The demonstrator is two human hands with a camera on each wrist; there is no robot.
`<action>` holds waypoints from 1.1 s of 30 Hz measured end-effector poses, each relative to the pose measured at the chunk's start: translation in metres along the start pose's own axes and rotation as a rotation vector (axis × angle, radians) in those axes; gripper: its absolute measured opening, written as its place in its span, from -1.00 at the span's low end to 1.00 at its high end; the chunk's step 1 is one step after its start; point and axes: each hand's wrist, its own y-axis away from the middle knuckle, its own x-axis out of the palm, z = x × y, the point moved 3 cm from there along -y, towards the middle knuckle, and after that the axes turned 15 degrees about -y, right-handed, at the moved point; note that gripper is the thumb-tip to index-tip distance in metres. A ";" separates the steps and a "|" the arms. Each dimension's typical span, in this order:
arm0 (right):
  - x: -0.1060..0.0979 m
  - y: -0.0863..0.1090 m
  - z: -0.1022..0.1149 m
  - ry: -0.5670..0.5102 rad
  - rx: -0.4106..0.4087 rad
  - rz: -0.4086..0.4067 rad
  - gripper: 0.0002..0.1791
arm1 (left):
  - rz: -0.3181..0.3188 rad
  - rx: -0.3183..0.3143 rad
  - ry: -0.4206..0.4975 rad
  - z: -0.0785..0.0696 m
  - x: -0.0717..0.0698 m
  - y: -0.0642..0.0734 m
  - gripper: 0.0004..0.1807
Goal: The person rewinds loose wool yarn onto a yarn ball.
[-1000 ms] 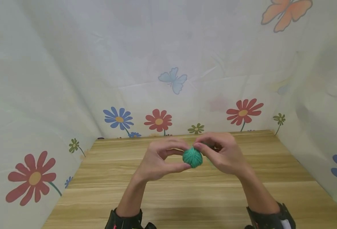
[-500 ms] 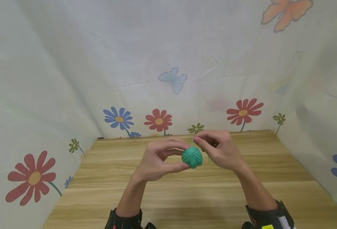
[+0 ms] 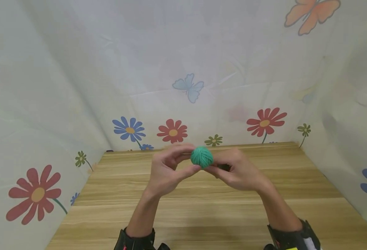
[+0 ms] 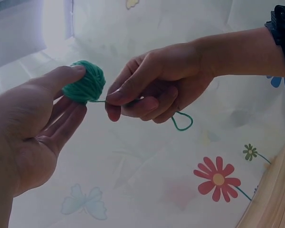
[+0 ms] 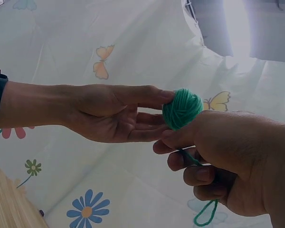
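Note:
A small green ball of yarn (image 3: 202,157) is held up above the table between the two hands. My left hand (image 3: 168,170) pinches it between thumb and fingertips, as the left wrist view also shows, with the ball (image 4: 88,81) at the finger ends. Just right of the ball, my right hand (image 3: 238,170) pinches the strand running off it, thumb against index finger. In the left wrist view a short stretch of yarn (image 4: 99,101) spans from ball to fingertips. Below the curled right fingers hangs a loose loop of yarn (image 5: 206,213).
Under the hands lies a wood-grain table (image 3: 183,215). White sheeting (image 3: 146,62) printed with flowers and butterflies closes off the back and both sides. Each wrist wears a black strap (image 3: 136,238).
The ball has shifted up and slightly left in the left hand's pinch. My right hand first rose above the ball, drawing out the strand, then came down beside its lower right.

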 end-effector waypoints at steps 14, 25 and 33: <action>0.001 -0.002 0.032 -0.151 -0.130 0.018 -0.84 | -0.050 -0.044 -0.112 -0.016 0.001 -0.007 -0.53; -0.003 -0.005 0.038 -0.192 -0.211 -0.088 -0.81 | 0.069 -0.037 -0.085 -0.016 0.005 -0.007 -0.54; -0.006 -0.005 0.036 -0.176 -0.229 -0.155 -0.77 | 0.165 -0.041 0.029 -0.016 0.009 -0.005 -0.56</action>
